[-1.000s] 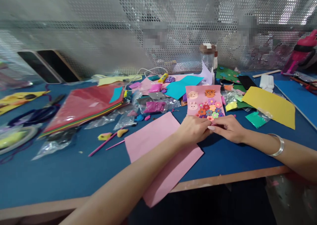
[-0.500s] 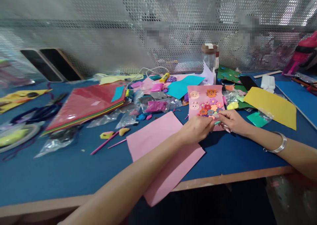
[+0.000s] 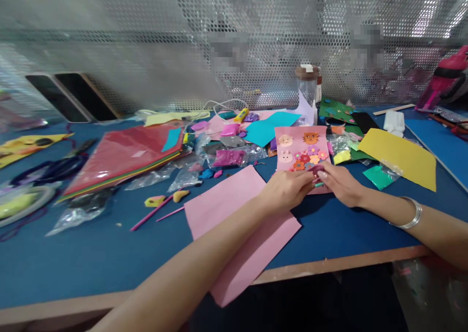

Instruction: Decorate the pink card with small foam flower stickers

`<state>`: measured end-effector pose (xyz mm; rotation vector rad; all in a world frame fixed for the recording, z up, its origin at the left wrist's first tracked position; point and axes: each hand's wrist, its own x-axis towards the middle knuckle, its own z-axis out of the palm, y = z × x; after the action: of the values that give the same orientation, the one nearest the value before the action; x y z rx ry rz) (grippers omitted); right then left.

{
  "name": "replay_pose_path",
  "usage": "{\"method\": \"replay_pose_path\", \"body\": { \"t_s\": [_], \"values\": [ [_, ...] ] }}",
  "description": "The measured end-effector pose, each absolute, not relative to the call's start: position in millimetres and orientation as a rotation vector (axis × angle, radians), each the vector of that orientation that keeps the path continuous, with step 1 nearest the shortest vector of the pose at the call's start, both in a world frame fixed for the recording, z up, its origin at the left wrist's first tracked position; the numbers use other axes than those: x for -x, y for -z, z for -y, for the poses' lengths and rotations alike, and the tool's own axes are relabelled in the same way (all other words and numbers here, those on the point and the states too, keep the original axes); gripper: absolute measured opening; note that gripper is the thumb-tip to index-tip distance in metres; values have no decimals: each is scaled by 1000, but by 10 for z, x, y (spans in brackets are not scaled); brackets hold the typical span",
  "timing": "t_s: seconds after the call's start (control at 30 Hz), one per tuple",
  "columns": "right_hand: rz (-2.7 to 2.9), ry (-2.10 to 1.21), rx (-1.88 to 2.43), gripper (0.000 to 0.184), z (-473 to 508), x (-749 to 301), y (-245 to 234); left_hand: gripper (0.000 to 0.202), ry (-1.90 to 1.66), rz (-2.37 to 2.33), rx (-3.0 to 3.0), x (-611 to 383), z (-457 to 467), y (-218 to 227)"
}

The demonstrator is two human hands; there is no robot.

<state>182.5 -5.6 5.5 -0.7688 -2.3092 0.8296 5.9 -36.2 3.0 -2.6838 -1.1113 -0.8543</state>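
My left hand [image 3: 287,189] is closed in a pinch in front of a pink sheet [image 3: 287,142] with animal faces and foam flowers stuck on it. My right hand [image 3: 341,185] meets it there, fingertips together. Between the fingertips shows a small purplish piece [image 3: 319,168]; its exact kind is hidden by the fingers. A bit of teal shows there too, too small to name. The orange cat face [image 3: 311,138] and a cluster of flowers [image 3: 309,157] are visible on the sheet. Under my left forearm lies a plain pink sheet [image 3: 234,195], overhanging the table edge.
Bags of clay [image 3: 229,157], blue paper [image 3: 272,127] and a lidded bottle [image 3: 307,86] stand behind. Yellow foam paper [image 3: 400,155] lies right. At left are a packet of coloured sheets [image 3: 127,151], clay tools [image 3: 151,214] and two phones [image 3: 86,95] leaning on the mesh wall.
My right hand's fingers have shifted and reach further over the left fingertips, and the purplish piece now shows between them. The view has moved slightly.
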Motion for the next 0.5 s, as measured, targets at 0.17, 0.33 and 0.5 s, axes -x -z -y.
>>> {"method": "replay_pose_path", "body": {
  "t_s": [0.17, 0.33, 0.5],
  "values": [
    [2495, -482, 645, 29, 74, -1826, -35, 40, 817, 1116, 2511, -31, 364, -43],
    [2459, -655, 571, 34, 81, -1816, -54, 35, 758, 1216, 2588, -29, 374, -68],
    [2217, -1329, 751, 40, 65, -1810, -58, 28, 766, 1326, 2911, -101, 412, -115]
  ]
}}
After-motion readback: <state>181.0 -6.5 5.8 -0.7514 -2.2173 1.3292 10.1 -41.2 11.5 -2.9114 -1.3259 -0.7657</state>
